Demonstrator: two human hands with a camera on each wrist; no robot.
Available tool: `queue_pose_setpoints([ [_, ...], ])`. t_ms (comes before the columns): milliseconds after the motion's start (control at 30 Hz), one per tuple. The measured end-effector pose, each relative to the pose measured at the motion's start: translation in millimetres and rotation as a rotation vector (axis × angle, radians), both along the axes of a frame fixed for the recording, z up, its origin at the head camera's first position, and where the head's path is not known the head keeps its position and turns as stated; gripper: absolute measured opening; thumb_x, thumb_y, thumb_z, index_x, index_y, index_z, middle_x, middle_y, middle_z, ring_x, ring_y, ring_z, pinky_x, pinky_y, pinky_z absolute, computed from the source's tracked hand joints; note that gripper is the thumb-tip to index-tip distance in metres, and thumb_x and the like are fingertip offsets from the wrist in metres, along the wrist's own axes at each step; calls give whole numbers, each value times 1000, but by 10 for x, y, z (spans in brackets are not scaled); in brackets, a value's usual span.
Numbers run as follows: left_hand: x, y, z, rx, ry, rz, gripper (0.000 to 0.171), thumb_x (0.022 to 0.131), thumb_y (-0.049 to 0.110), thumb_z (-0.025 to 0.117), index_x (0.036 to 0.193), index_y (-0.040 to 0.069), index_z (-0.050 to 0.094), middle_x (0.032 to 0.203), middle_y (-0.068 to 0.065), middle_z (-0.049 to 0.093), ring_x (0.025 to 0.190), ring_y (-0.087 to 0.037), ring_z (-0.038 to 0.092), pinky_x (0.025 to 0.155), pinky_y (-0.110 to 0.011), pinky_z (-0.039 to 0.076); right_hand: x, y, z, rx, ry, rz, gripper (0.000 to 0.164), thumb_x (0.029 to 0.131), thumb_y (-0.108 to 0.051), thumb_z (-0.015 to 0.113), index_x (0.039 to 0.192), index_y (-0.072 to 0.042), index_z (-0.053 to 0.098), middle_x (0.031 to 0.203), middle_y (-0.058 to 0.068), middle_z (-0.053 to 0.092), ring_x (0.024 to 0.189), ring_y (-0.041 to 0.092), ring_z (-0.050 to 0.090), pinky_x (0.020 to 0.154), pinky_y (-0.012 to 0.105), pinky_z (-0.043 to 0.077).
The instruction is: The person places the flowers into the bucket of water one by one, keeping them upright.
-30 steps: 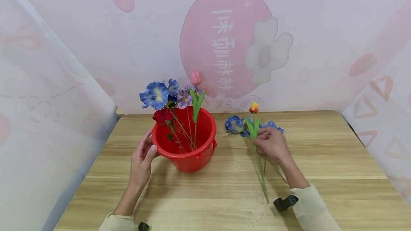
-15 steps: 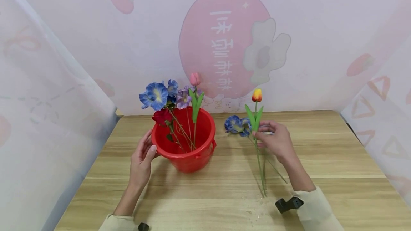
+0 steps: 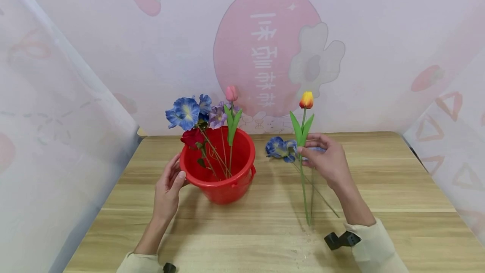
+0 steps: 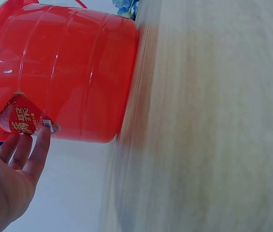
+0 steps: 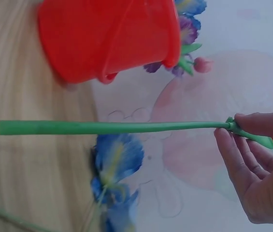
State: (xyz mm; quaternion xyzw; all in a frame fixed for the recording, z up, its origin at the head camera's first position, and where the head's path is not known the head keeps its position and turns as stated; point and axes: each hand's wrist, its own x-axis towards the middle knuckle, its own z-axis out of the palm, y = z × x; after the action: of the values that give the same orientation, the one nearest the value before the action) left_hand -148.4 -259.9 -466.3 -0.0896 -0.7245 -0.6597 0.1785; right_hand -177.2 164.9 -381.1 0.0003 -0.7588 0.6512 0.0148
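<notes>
My right hand (image 3: 327,161) pinches an artificial tulip (image 3: 306,100) with a yellow-orange head, just below its green leaves. Its stem is upright in the head view, and in the right wrist view thumb and fingertips meet on the green stem (image 5: 107,127). On the left, a red bucket (image 3: 227,193) stands upright; my left hand (image 3: 166,193) rests against its side, thumb at the rim. Straight fingers touch the label (image 4: 22,116) in the left wrist view. Inside the bucket stand blue flowers (image 3: 185,113), a red rose (image 3: 192,137), purple flowers (image 3: 217,116) and a pink tulip (image 3: 231,93).
Blue flowers (image 3: 279,148) lie on the wooden table (image 3: 390,180) right of the bucket, partly hidden behind my right hand. Their thin stems point toward the front. Small clear bits (image 3: 299,254) lie near the front. A printed cloth wall (image 3: 182,33) stands behind.
My right hand has lifted the yellow-orange tulip up off the blue flowers, and its stem has become more upright. My left hand and the bucket have stayed in place.
</notes>
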Motion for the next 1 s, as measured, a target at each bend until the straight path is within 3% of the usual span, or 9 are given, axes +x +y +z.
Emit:
queue_pose_setpoints([
  [233, 7, -5, -6, -2, 1, -1, 54, 109, 2, 53, 162, 12, 48, 146, -7, 65, 123, -16, 70, 89, -23, 65, -40, -115, 191, -35, 57, 14, 45, 97, -13, 80, 136, 0, 62, 112, 9, 67, 90, 10, 78, 78, 37, 69],
  [400, 9, -5, -7, -5, -5, 5, 54, 109, 2, 54, 162, 12, 48, 146, -4, 65, 125, -16, 70, 89, -23, 65, -44, -200, 278, -50, 85, 20, 43, 97, -11, 80, 135, -2, 63, 111, 7, 68, 93, 14, 80, 77, 34, 69],
  [1000, 3, -8, -7, -12, -9, 10, 54, 109, 3, 54, 162, 14, 48, 145, -3, 66, 123, -14, 70, 88, -21, 64, -61, -371, 429, -51, 129, 50, 43, 97, -8, 79, 136, 0, 62, 111, 8, 69, 91, 11, 78, 76, 35, 69],
])
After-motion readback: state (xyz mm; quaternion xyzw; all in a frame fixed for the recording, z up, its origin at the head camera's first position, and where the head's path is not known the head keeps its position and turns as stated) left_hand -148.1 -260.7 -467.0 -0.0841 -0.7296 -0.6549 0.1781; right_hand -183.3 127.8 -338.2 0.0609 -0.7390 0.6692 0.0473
